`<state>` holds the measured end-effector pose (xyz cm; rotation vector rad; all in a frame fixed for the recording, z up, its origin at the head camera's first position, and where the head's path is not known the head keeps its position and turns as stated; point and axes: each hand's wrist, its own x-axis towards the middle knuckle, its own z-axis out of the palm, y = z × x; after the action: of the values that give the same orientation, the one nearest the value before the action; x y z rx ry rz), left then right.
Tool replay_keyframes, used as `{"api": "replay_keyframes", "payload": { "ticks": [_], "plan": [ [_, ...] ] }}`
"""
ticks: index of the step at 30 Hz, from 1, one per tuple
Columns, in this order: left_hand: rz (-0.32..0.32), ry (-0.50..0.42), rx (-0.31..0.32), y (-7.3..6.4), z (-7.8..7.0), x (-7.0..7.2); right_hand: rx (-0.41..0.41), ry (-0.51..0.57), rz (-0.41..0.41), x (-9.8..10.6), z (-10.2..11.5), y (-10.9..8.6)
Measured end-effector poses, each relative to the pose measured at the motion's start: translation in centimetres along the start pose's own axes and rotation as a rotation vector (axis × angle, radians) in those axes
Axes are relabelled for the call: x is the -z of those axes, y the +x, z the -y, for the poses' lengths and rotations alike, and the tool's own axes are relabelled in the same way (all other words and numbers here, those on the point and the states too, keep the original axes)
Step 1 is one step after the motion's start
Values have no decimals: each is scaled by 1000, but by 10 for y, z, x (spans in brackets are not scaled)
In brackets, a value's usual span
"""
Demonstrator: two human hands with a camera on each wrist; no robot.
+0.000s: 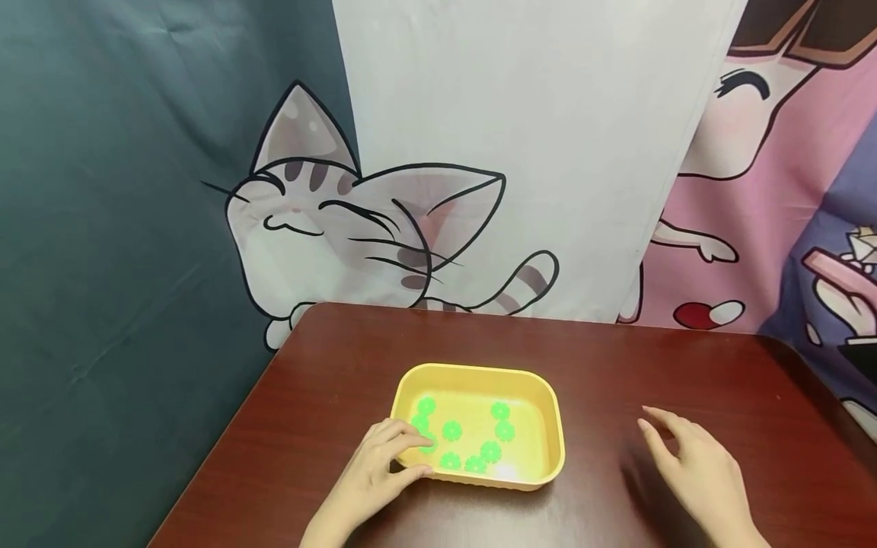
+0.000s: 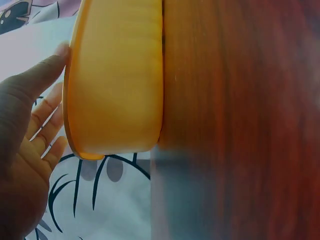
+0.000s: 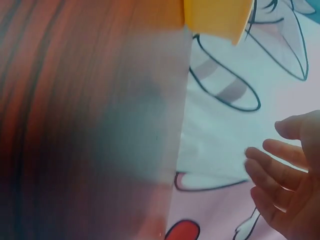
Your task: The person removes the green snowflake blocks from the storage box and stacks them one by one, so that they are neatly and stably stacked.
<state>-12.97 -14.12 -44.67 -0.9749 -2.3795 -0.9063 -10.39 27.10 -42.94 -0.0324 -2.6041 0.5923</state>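
My left hand point(image 1: 374, 468) is at the near left corner of a yellow plastic basin point(image 1: 551, 426). Its thumb lies at the outer rim, while the loosely bent fingers reach over the edge, spread apart from the thumb. In the left wrist view the thumb tip meets the rim of the basin point(image 2: 115, 80). Several small green flower-shaped pieces point(image 1: 452, 431) lie scattered on the basin's floor; the index fingertip overlaps one at the left. Off to the right, my right hand point(image 1: 702, 472) hovers over the table with relaxed, parted fingers and nothing in them.
The basin stands on a glossy dark reddish-brown table point(image 1: 589, 358). Behind the table hangs a cloth backdrop point(image 1: 548, 114) printed with cartoon figures, including a cat. Part of the basin shows at the top of the right wrist view.
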Motion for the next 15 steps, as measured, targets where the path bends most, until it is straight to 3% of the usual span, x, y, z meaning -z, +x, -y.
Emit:
{"api": "replay_keyframes", "payload": {
  "ticks": [4,9,15],
  "plan": [
    [-10,-27,-53,-2,3,-1,86,19,-54,-9,16,8],
    [13,-62,-72,-2,5,-2,205,74,-95,-22,37,19],
    [42,-38,-82,-3,5,-2,302,132,-22,-38,61,31]
  ]
}}
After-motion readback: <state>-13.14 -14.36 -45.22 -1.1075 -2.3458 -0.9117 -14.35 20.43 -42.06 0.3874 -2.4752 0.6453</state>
